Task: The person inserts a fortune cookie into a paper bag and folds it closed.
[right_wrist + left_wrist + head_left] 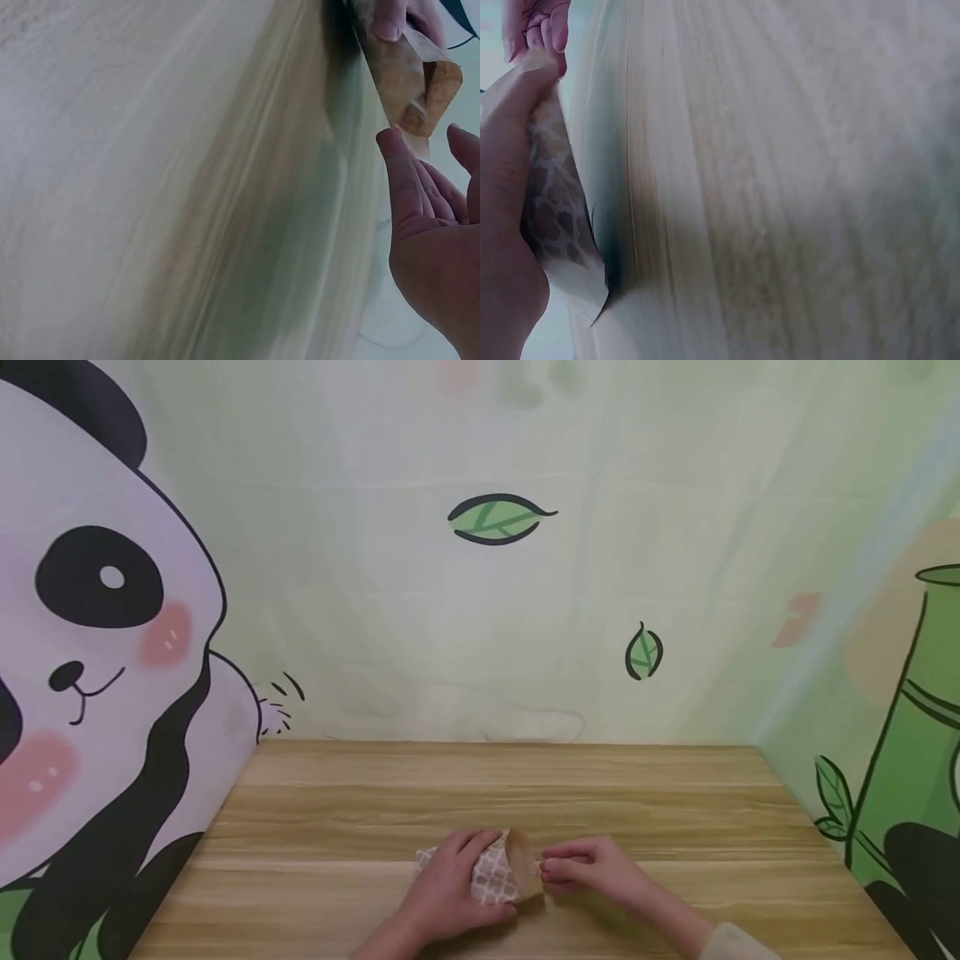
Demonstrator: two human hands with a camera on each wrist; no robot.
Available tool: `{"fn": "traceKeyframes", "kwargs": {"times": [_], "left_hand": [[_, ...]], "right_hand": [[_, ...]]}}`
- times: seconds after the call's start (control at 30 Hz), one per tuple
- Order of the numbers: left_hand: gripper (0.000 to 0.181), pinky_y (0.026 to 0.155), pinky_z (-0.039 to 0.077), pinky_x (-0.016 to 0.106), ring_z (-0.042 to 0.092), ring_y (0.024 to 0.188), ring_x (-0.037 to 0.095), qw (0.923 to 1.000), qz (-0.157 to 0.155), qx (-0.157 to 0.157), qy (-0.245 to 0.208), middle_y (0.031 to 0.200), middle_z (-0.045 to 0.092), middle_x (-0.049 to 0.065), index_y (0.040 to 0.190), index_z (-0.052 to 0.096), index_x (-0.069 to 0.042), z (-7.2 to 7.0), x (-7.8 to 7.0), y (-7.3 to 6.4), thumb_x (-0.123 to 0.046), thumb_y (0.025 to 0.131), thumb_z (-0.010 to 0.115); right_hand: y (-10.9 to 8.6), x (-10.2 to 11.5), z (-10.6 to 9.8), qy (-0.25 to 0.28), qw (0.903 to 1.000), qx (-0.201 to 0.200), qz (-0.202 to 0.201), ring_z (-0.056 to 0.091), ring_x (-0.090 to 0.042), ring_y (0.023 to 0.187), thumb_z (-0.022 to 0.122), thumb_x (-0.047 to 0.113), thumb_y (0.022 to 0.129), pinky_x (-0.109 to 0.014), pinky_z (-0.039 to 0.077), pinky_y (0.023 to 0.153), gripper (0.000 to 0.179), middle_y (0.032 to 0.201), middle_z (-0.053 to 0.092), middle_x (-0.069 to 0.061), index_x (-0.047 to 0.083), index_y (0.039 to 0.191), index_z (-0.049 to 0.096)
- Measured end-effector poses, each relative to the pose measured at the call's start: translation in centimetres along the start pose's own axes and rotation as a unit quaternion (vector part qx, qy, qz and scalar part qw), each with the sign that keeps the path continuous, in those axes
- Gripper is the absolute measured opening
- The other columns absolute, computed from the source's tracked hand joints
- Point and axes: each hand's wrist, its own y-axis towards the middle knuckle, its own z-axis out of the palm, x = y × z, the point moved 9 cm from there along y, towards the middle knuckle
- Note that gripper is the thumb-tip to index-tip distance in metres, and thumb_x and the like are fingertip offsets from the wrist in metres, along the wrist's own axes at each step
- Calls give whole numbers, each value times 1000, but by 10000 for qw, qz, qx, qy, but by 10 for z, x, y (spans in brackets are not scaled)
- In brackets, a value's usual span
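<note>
In the head view, a small paper bag [495,875] with a white and brown patchwork print lies on its side above the wooden table. My left hand [450,885] grips it around the middle. Its brown mouth faces right, towards my right hand [588,868]. Between the fingertips of that hand, at the mouth, is a small pale piece [537,865], too small to name. From the right wrist, the bag's brown paper [397,71] and its folded opening show just beyond my fingers. The left wrist view shows the bag's flat closed end [581,281].
A wood-grain table [337,802] spreads around both hands. Behind it hangs a pale green backdrop [375,610] printed with leaves, a panda [82,635] at left and a bamboo stem [915,760] at right.
</note>
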Motion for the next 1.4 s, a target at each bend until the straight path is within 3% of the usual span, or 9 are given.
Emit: {"fn": "traceKeyframes", "kwargs": {"times": [0.17, 0.3, 0.47, 0.6, 0.8, 0.9, 1.07, 1.23, 1.4], "left_hand": [[98, 102, 57, 49, 60, 125, 21, 9974, 41, -648, -317, 143, 59, 4, 153, 55, -21, -8, -6, 1, -57, 72, 95], [99, 103, 56, 48, 58, 127, 20, 9947, -4, -893, -502, 143, 58, 4, 153, 56, -20, -10, -10, 2, -55, 70, 96], [98, 103, 55, 50, 56, 128, 20, 9931, -164, -900, -736, 143, 57, 2, 153, 55, -21, -7, -12, 2, -54, 70, 97], [99, 103, 55, 52, 56, 129, 22, 9932, -224, -866, -748, 144, 56, 3, 154, 54, -20, -5, -14, 3, -56, 72, 96], [109, 104, 53, 56, 56, 130, 27, 9917, -486, -430, -1113, 151, 51, 7, 160, 47, -21, -3, -12, 4, -64, 72, 93], [94, 104, 52, 59, 58, 130, 31, 9879, -541, -334, -1413, 152, 53, 9, 162, 45, -21, -10, -9, 4, -62, 86, 82], [59, 114, 46, 63, 58, 136, 33, 9794, -535, -639, -1838, 146, 62, 10, 156, 54, -12, -26, -7, 10, -44, 107, 62], [51, 114, 47, 62, 62, 132, 32, 9741, -572, -731, -2063, 140, 68, 10, 148, 61, -8, -32, -5, 17, -40, 108, 63], [48, 115, 47, 61, 64, 130, 34, 9692, -579, -553, -2327, 138, 69, 13, 143, 64, -5, -35, -6, 28, -34, 105, 69]], "right_hand": [[-4, 8, -2, -183, 9998, -95, -33, 77, -28, 107, 69, 12, 105, -44, 64, 93, 47, 124, 71, -34, -25, 132, 58], [-3, 13, -2, -270, 9995, -152, -83, 77, -31, 106, 69, 14, 105, -43, 65, 91, 46, 123, 71, -34, -23, 131, 59], [3, 18, -1, -315, 9989, -311, -165, 79, -34, 100, 70, 8, 103, -39, 66, 86, 40, 115, 74, -32, -23, 127, 61], [7, 21, -3, -452, 9976, -430, -294, 79, -26, 88, 70, 1, 100, -37, 67, 82, 33, 108, 75, -32, -23, 122, 63], [11, 36, -2, -860, 9940, -264, -623, 77, -14, 81, 70, -3, 99, -40, 67, 80, 26, 104, 75, -33, -21, 116, 66], [12, 44, -3, -958, 9935, -91, -616, 76, -13, 82, 69, -2, 100, -37, 67, 80, 25, 105, 75, -32, -20, 116, 66], [14, 55, -8, -1023, 9925, 200, -642, 76, -14, 87, 69, -2, 100, -35, 67, 81, 25, 107, 75, -30, -20, 118, 66], [17, 54, -15, -1091, 9918, 318, -586, 76, -15, 87, 69, -1, 101, -36, 67, 80, 24, 106, 76, -27, -18, 118, 68], [18, 51, -19, -1084, 9923, 362, -480, 76, -15, 86, 69, 0, 100, -36, 67, 80, 24, 103, 77, -22, -18, 118, 68]]}}
